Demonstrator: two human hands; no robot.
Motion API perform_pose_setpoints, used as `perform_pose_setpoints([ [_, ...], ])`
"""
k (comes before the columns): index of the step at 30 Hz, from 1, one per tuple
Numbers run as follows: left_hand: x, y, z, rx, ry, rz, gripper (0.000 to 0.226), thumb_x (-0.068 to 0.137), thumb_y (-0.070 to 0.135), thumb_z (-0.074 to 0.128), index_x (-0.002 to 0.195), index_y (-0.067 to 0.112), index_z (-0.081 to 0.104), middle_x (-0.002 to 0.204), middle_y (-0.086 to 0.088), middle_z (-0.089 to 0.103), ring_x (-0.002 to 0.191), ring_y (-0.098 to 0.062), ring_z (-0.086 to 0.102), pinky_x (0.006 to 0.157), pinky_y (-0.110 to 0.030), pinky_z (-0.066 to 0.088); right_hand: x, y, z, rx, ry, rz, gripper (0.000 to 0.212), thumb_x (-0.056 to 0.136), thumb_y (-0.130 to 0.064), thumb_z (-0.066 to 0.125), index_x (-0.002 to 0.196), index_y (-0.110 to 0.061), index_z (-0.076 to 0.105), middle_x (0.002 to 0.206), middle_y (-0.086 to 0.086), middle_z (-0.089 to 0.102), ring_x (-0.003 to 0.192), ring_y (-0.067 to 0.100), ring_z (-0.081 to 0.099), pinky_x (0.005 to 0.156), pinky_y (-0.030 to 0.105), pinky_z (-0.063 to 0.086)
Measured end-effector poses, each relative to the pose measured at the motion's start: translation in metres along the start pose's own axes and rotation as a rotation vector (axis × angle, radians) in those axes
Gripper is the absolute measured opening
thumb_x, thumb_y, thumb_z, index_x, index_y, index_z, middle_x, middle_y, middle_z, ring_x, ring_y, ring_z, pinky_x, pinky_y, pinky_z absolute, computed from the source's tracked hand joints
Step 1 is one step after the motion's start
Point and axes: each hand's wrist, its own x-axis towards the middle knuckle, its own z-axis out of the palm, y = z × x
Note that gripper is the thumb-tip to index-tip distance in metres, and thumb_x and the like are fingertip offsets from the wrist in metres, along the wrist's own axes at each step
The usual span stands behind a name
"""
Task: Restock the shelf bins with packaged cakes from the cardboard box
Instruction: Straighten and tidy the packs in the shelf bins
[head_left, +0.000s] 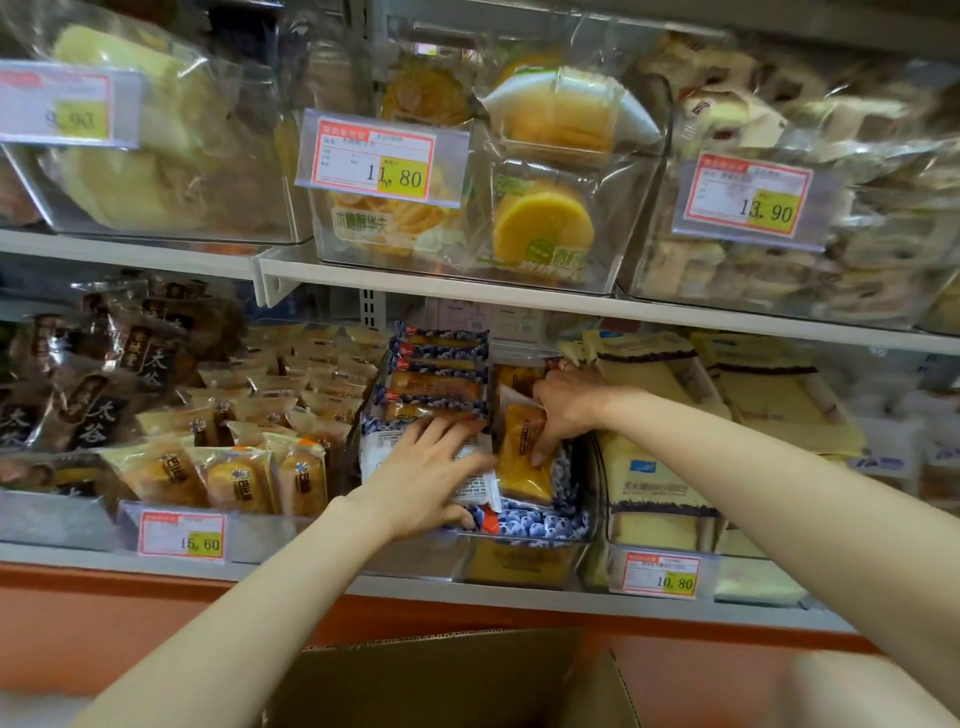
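A clear shelf bin (519, 564) on the lower shelf holds packaged cakes in blueberry-print wrappers (540, 525). A row of the same cakes (439, 374) stands on edge at the bin's back left. My left hand (426, 473) lies with spread fingers on a white-backed cake pack (475, 480) at the bin's front left. My right hand (563, 408) grips an orange cake pack (522, 457) from above, standing it in the bin's right half. The cardboard box (441, 680) is open below, at the bottom edge of the view; its inside is hidden.
Neighbouring bins hold small yellow cakes (234, 473) on the left and pale sliced cakes (660, 467) on the right. The upper shelf edge (519, 291) runs just above my hands, carrying clear bins of round cakes (540, 218). Price tags hang on the bin fronts.
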Motion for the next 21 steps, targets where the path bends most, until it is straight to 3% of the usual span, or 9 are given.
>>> perform_pose_setpoints([
  [4, -0.001, 0.000, 0.005, 0.026, 0.075, 0.010, 0.075, 0.047, 0.059, 0.082, 0.113, 0.029, 0.061, 0.118, -0.008, 0.061, 0.110, -0.031, 0.058, 0.085, -0.044, 0.051, -0.009, 0.003, -0.003, 0.055, 0.069, -0.039, 0.072, 0.066, -0.057, 0.075, 0.121, -0.018, 0.049, 0.123, 0.001, 0.047, 0.110, 0.021, 0.045, 0.086, 0.033, 0.038],
  [6, -0.001, 0.001, 0.005, 0.001, 0.122, 0.021, 0.078, 0.046, 0.059, 0.082, 0.112, 0.026, 0.058, 0.115, -0.007, 0.061, 0.107, -0.029, 0.058, 0.085, -0.042, 0.051, -0.013, 0.004, -0.004, 0.174, 0.086, -0.056, 0.066, 0.069, -0.047, 0.078, 0.119, -0.018, 0.047, 0.113, 0.000, 0.053, 0.094, 0.016, 0.048, 0.068, 0.028, 0.038],
  [8, -0.002, 0.000, 0.006, -0.033, 0.145, 0.003, 0.084, 0.042, 0.061, 0.082, 0.110, 0.019, 0.056, 0.109, -0.006, 0.061, 0.101, -0.026, 0.061, 0.084, -0.038, 0.052, -0.016, 0.004, -0.005, 0.360, 0.070, -0.063, 0.058, 0.072, -0.037, 0.079, 0.117, -0.019, 0.047, 0.104, -0.001, 0.055, 0.087, 0.014, 0.051, 0.062, 0.025, 0.038],
  [10, -0.003, 0.000, 0.004, -0.074, 0.149, -0.012, 0.087, 0.044, 0.059, 0.083, 0.113, 0.015, 0.053, 0.110, -0.006, 0.060, 0.100, -0.025, 0.061, 0.087, -0.036, 0.050, -0.018, 0.007, -0.008, 0.504, 0.091, -0.058, 0.049, 0.072, -0.028, 0.080, 0.110, -0.021, 0.049, 0.100, -0.001, 0.056, 0.085, 0.013, 0.053, 0.062, 0.025, 0.039],
  [14, -0.010, -0.007, 0.003, -0.243, 0.093, -0.024, 0.073, 0.079, 0.045, 0.068, 0.136, 0.014, 0.036, 0.137, -0.010, 0.040, 0.126, -0.027, 0.041, 0.107, -0.035, 0.031, -0.026, 0.019, -0.019, 0.610, 0.241, -0.013, 0.047, 0.070, -0.026, 0.082, 0.105, -0.023, 0.051, 0.101, -0.002, 0.057, 0.091, 0.017, 0.055, 0.069, 0.026, 0.040],
  [17, -0.017, -0.010, 0.002, -0.241, 0.137, -0.026, 0.068, 0.083, 0.049, 0.060, 0.135, 0.021, 0.026, 0.139, -0.012, 0.039, 0.125, -0.028, 0.044, 0.105, -0.043, 0.040, -0.029, 0.029, -0.026, 0.750, 0.285, -0.005, 0.043, 0.069, -0.023, 0.082, 0.102, -0.022, 0.054, 0.103, 0.000, 0.059, 0.095, 0.019, 0.056, 0.072, 0.025, 0.039],
  [19, -0.022, -0.012, 0.001, -0.207, 0.182, -0.037, 0.075, 0.080, 0.051, 0.060, 0.138, 0.020, 0.025, 0.139, -0.015, 0.040, 0.123, -0.031, 0.047, 0.101, -0.046, 0.044, -0.031, 0.032, -0.030, 0.806, 0.272, -0.015, 0.049, 0.069, -0.024, 0.082, 0.111, -0.019, 0.057, 0.111, 0.002, 0.061, 0.105, 0.021, 0.056, 0.076, 0.025, 0.040],
  [21, -0.026, -0.013, -0.003, -0.171, 0.206, -0.049, 0.089, 0.074, 0.046, 0.070, 0.143, 0.019, 0.020, 0.142, -0.018, 0.037, 0.124, -0.033, 0.047, 0.100, -0.046, 0.045, -0.034, 0.032, -0.033, 0.805, 0.233, -0.024, 0.067, 0.072, -0.025, 0.080, 0.131, -0.014, 0.051, 0.132, 0.004, 0.055, 0.121, 0.022, 0.050, 0.091, 0.024, 0.037],
])
